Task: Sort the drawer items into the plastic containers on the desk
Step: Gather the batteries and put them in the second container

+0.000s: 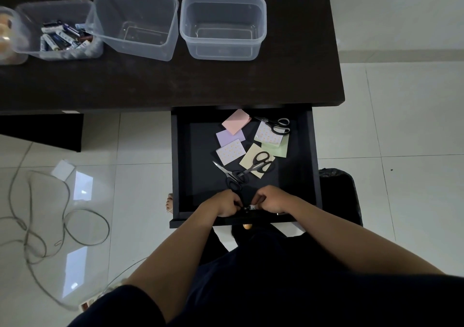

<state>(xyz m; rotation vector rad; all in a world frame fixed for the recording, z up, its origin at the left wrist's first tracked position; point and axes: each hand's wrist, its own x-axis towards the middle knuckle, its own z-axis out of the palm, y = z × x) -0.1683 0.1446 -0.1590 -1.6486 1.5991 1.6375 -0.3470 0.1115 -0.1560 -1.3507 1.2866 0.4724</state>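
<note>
On the dark tabletop [175, 83] stand plastic containers: 1 holding batteries [59, 29], 2 empty ones [135, 22] [223, 25] beside it. Loose cable [37, 228] lies on the floor. In the open drawer [315, 155], sticky notes [236, 122] lie among 3 black-handled scissors [259, 162]. At its near edge, left hand [224, 204] and right hand [271, 199], fingers curled, pinch a small item [251, 207] too small to identify

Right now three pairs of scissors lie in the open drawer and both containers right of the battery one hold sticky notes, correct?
Not quite. In the head view both clear containers are empty; the sticky notes lie in the drawer with the three scissors.
</note>
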